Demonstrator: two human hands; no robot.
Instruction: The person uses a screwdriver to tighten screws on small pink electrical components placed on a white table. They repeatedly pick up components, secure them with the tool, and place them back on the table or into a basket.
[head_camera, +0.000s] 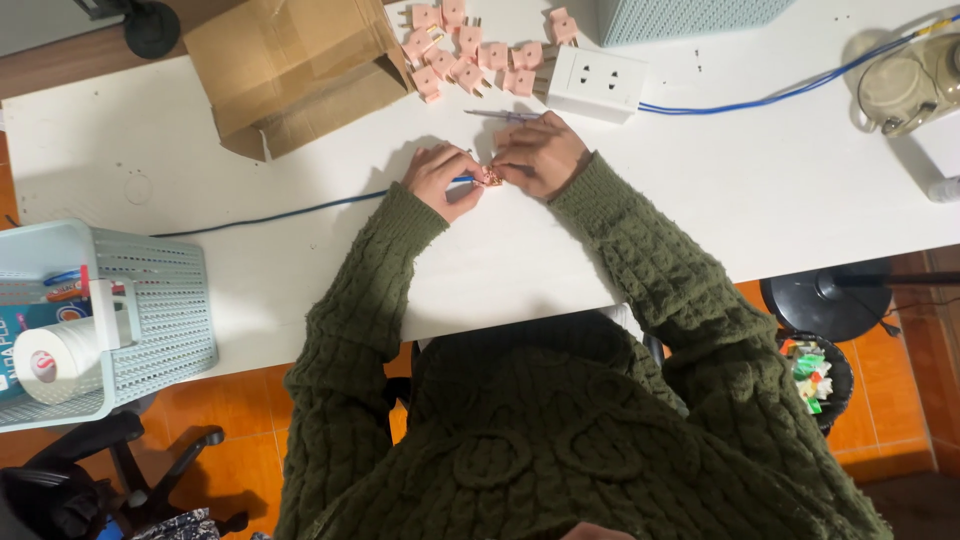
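While the white rectangular table (300, 270) carries a brown cardboard box (290, 70) and a heap of pink plastic plugs (470, 55), the left hand (440, 180) and right hand (540, 155) meet mid-table, fingertips pinched shut on one small pink plug part (491, 177).

A white table (760, 190) stands over an orange tiled floor (900, 400).
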